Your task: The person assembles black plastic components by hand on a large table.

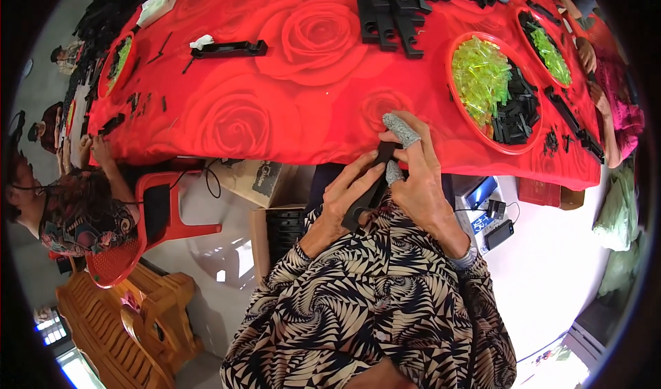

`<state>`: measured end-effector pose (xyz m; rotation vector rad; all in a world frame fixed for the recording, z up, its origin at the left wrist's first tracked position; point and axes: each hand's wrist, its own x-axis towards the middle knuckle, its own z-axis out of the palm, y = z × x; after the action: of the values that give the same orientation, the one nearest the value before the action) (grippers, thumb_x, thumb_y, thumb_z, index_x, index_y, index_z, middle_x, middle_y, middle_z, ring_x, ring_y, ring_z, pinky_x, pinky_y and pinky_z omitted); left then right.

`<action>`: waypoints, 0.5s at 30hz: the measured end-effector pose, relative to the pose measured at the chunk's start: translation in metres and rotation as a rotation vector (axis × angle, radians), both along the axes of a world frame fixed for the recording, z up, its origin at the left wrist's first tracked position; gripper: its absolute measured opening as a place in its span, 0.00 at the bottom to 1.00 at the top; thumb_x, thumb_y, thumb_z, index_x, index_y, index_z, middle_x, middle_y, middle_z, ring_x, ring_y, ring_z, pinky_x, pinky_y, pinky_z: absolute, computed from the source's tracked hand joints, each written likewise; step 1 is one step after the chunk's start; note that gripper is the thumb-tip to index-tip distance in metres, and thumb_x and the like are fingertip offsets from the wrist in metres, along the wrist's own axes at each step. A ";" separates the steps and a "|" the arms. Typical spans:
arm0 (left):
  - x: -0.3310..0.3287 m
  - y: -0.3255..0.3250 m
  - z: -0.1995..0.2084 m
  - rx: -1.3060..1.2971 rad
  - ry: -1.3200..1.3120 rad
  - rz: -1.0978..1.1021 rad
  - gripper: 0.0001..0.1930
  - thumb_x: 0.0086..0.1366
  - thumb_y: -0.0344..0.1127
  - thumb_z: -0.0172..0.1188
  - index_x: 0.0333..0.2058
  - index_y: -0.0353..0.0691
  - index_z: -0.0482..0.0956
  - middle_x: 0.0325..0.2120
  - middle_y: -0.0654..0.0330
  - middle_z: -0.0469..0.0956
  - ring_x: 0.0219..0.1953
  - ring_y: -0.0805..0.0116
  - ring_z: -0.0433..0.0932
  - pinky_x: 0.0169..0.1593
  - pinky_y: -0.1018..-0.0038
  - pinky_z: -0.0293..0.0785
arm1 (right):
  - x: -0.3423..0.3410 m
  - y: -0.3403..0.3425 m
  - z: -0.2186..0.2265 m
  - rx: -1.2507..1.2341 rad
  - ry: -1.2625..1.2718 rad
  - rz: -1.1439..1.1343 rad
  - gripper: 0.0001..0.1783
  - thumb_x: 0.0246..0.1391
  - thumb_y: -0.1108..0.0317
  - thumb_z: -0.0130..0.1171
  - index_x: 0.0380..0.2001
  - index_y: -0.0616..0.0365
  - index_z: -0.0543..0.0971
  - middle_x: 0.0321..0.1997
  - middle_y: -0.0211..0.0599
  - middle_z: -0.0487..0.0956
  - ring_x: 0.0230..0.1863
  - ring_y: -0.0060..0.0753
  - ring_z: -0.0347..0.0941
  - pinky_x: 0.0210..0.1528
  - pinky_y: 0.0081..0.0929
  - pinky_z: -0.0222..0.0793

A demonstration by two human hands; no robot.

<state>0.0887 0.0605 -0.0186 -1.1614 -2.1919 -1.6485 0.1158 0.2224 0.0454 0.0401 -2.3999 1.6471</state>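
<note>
A long black plastic part is held at a slant over my lap, just off the table's near edge. My left hand is closed round its side, fingers along the top. My right hand pinches its far end. Grey knitted covers wrap the thumb and a finger of that hand. What the right fingertips press on is hidden. To the right on the table stands a red oval basket with clear yellow-green plastic pieces and small black pieces.
A rose-print red cloth covers the table. Long black parts are stacked at the far side; another black part lies at left. Co-workers sit left and right. Below stand an open carton and a red chair.
</note>
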 end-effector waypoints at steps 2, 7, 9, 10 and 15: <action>0.000 0.001 -0.002 0.024 0.001 -0.019 0.31 0.68 0.55 0.50 0.52 0.29 0.75 0.54 0.39 0.70 0.52 0.45 0.76 0.52 0.63 0.75 | 0.001 -0.001 0.002 -0.014 -0.029 0.001 0.34 0.41 0.90 0.49 0.56 0.67 0.66 0.64 0.50 0.59 0.61 0.55 0.63 0.56 0.38 0.67; 0.002 0.001 -0.011 0.030 -0.043 0.017 0.36 0.68 0.62 0.46 0.53 0.29 0.74 0.54 0.39 0.70 0.54 0.45 0.75 0.53 0.63 0.74 | 0.001 0.000 0.006 0.054 -0.018 -0.006 0.34 0.39 0.91 0.49 0.56 0.66 0.67 0.65 0.49 0.58 0.61 0.56 0.63 0.56 0.39 0.67; 0.001 0.001 -0.012 0.049 -0.056 0.008 0.37 0.67 0.63 0.45 0.53 0.29 0.74 0.54 0.39 0.70 0.54 0.45 0.74 0.53 0.63 0.74 | 0.001 -0.001 0.003 0.031 -0.034 -0.006 0.35 0.39 0.92 0.49 0.56 0.65 0.67 0.65 0.49 0.58 0.61 0.57 0.63 0.56 0.39 0.67; 0.000 0.000 -0.012 0.047 -0.070 0.002 0.38 0.67 0.65 0.44 0.53 0.29 0.74 0.54 0.39 0.70 0.55 0.45 0.74 0.54 0.63 0.74 | 0.000 -0.001 0.001 0.052 0.001 -0.023 0.35 0.39 0.92 0.49 0.56 0.64 0.67 0.65 0.49 0.59 0.61 0.56 0.63 0.55 0.38 0.67; -0.004 -0.002 -0.007 -0.017 -0.097 0.051 0.46 0.63 0.72 0.40 0.59 0.28 0.66 0.55 0.39 0.68 0.55 0.45 0.72 0.55 0.63 0.71 | -0.005 -0.002 -0.003 0.104 -0.003 -0.059 0.34 0.39 0.92 0.49 0.55 0.65 0.68 0.64 0.48 0.60 0.61 0.53 0.64 0.53 0.36 0.70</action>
<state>0.0843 0.0582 -0.0255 -1.0404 -2.2775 -1.7032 0.1111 0.2207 0.0425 -0.0157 -2.4625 1.4966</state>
